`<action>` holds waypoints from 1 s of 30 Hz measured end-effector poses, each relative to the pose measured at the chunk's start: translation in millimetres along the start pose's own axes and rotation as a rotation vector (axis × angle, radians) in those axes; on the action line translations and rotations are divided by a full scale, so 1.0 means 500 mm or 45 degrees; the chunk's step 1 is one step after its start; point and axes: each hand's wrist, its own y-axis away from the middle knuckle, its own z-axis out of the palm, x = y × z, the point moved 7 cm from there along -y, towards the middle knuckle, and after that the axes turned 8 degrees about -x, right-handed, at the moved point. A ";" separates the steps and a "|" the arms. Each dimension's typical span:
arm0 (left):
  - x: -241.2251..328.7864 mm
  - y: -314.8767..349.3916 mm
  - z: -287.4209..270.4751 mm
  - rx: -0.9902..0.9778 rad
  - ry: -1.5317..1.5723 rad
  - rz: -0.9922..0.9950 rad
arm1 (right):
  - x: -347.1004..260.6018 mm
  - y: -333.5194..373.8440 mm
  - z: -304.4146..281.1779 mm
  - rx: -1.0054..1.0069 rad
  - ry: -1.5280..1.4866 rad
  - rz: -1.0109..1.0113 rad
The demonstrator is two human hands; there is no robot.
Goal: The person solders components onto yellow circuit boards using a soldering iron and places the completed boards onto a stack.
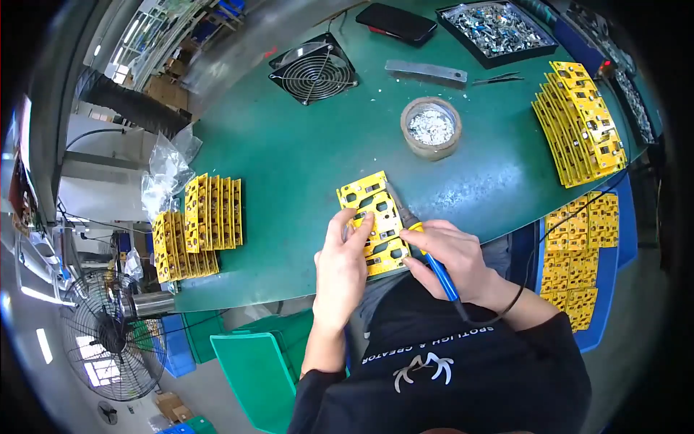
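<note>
A yellow circuit board panel (376,206) with cutouts and small dark parts lies at the table's near edge, in front of my body. My left hand (343,264) holds it from its left side, thumb and forefinger bent onto its face. In my right hand (457,262) is a soldering iron (439,275) with a blue and yellow handle, gripped like a pen. Its metal shaft points up and left along the panel's right edge; whether the tip touches the board I cannot tell. A dark cable loops from the handle's end to the right.
Stacks of yellow panels stand at left (213,217) and far right (582,126). Beyond my hands are a round pot of pale bits (412,137), a metal bar (426,72), tweezers (499,79), a small fan (316,72), a phone (396,24) and a black parts tray (473,52).
</note>
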 end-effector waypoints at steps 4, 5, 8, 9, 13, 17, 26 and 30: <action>0.003 -0.003 -0.004 0.013 0.008 0.021 | -0.002 -0.003 -0.012 0.027 -0.017 0.003; 0.006 -0.003 -0.005 0.012 0.007 0.019 | -0.006 -0.005 -0.021 0.027 -0.019 0.003; 0.013 0.005 -0.020 0.095 0.014 0.052 | -0.018 -0.019 -0.062 0.082 0.101 -0.021; 0.005 0.011 -0.022 0.113 0.140 -0.019 | -0.012 -0.020 -0.075 0.115 0.095 -0.008; -0.003 0.015 -0.030 0.097 0.305 -0.195 | 0.018 -0.024 -0.116 0.251 0.171 0.034; -0.009 0.012 -0.022 0.136 0.303 -0.159 | 0.048 -0.035 -0.127 0.214 0.355 0.180; 0.040 0.005 -0.014 0.344 0.054 0.068 | 0.009 -0.026 -0.093 0.186 0.047 0.010; 0.048 0.005 -0.002 0.344 -0.040 0.037 | -0.003 -0.021 -0.066 0.094 -0.003 -0.015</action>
